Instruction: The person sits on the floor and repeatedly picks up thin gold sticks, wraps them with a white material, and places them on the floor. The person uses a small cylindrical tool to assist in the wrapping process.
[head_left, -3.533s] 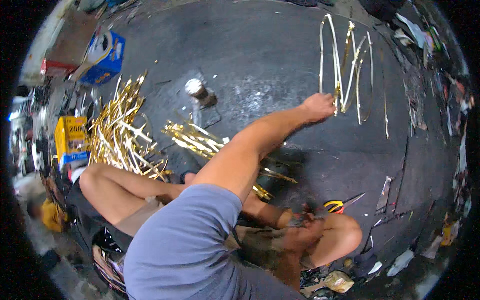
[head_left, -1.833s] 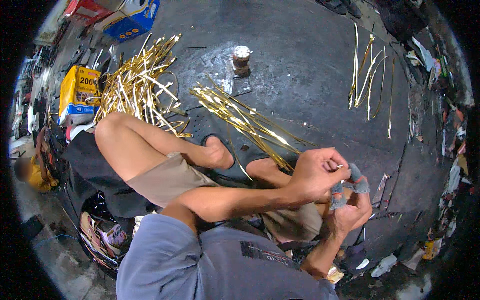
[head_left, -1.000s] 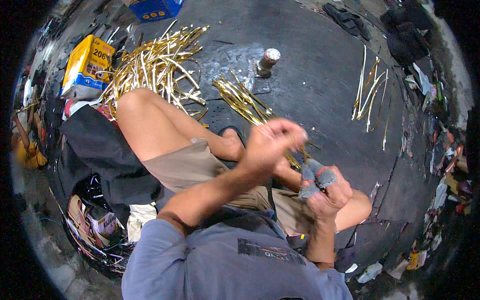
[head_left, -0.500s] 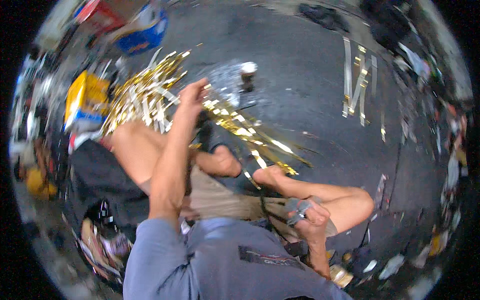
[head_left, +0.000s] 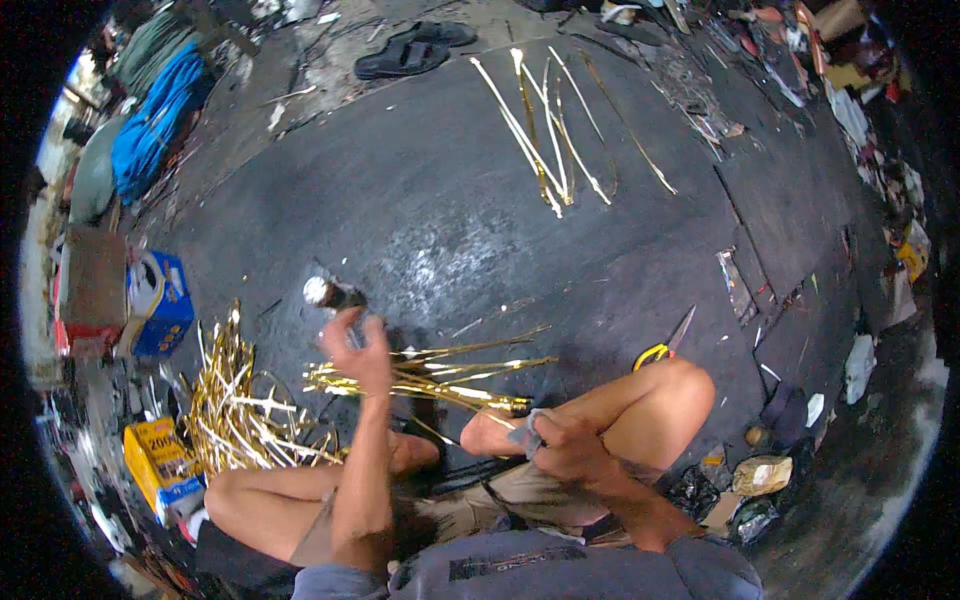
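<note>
My left hand [head_left: 360, 355] is open, thumb and fingers curved apart, just over the end of a loose bundle of shiny gold strips [head_left: 450, 380]. The bundle lies on the dark floor in front of my folded legs. Right beside those fingertips is a small dark container with a whitish top [head_left: 330, 293]; whether they touch it I cannot tell. My right hand [head_left: 572, 447] is closed around a crumpled grey cloth [head_left: 525, 432] near my foot. A larger heap of gold strips [head_left: 245, 415] rests by my left knee.
Scissors with yellow-and-black handles [head_left: 655, 355] lie beyond my right knee. More long strips [head_left: 545, 140] are spread farther out. At left stand a blue box [head_left: 160, 305], a red-and-brown box [head_left: 90, 300] and a yellow box [head_left: 155, 455]. Black sandals [head_left: 405, 55] lie at the far edge.
My left hand has let go of the gold bundle, which now lies on the floor, and has moved next to the small container. My right hand keeps the cloth. The view has shifted.
</note>
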